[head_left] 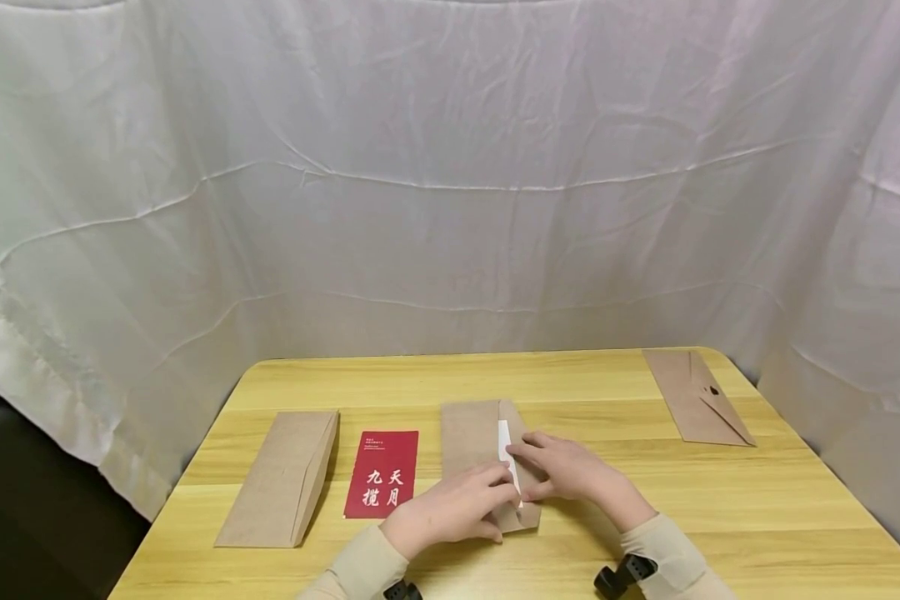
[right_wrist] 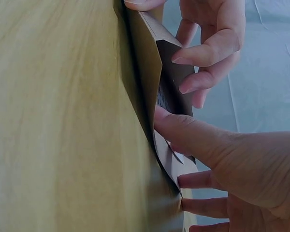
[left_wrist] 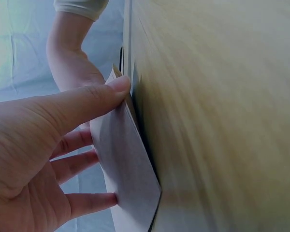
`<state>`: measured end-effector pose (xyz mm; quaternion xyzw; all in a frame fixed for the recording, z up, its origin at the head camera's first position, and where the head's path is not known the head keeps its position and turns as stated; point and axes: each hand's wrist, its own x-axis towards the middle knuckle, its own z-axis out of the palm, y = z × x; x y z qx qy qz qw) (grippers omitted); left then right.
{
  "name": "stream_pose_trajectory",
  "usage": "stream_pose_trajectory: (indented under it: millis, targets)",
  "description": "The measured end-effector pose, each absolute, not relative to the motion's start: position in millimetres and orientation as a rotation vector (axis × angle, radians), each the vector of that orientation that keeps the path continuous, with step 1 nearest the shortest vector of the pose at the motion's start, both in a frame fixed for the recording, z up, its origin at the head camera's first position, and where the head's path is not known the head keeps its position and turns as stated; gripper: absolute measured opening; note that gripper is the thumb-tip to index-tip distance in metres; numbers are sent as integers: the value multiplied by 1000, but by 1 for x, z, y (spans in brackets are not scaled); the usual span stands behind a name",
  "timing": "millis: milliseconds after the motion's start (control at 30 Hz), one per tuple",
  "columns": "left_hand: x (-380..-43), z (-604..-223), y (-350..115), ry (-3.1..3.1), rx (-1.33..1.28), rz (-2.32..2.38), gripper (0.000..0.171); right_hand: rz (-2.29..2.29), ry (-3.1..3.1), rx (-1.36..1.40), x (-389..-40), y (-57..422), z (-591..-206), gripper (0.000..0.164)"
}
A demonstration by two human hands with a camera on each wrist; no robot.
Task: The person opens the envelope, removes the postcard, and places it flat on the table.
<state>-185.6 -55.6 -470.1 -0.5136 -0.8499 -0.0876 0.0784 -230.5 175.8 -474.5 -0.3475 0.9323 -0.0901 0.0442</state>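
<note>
A brown paper envelope (head_left: 468, 433) lies on the table with its opening along the right side. A white strip of paper (head_left: 504, 437) shows in that opening. My left hand (head_left: 461, 504) grips the envelope's near end, and in the left wrist view its thumb (left_wrist: 118, 84) lies over the edge while the other fingers touch the face. From the right, my right hand (head_left: 566, 471) holds the flap side. The right wrist view has the right thumb (right_wrist: 176, 125) at the parted opening and the fingers spread along the envelope. Inside the envelope, most of the paper is hidden.
Left of the hands lies a red card (head_left: 382, 475) with white characters. Another brown envelope (head_left: 277, 475) sits further left, its side slightly raised. At the far right is a brown envelope (head_left: 693, 400) with a dark round spot. White curtains (head_left: 450, 233) hang behind the table (head_left: 600, 379).
</note>
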Motion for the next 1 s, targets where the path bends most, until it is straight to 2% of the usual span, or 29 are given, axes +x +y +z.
stream_pose_trajectory:
  millis: [367,667,1000]
  targets:
    - [-186,-468,-57,-2543,-1539,-273,43,-209,2886,-1152,-231,173,-476,67]
    - [-186,-468,-57,-2597,-1526,-254,43,-399,2806,-1014,-237,181,-471,49]
    - [-186,-471,-56,-2617,-1520,-240,42,-416,2896,-1062,-243,184,-476,27]
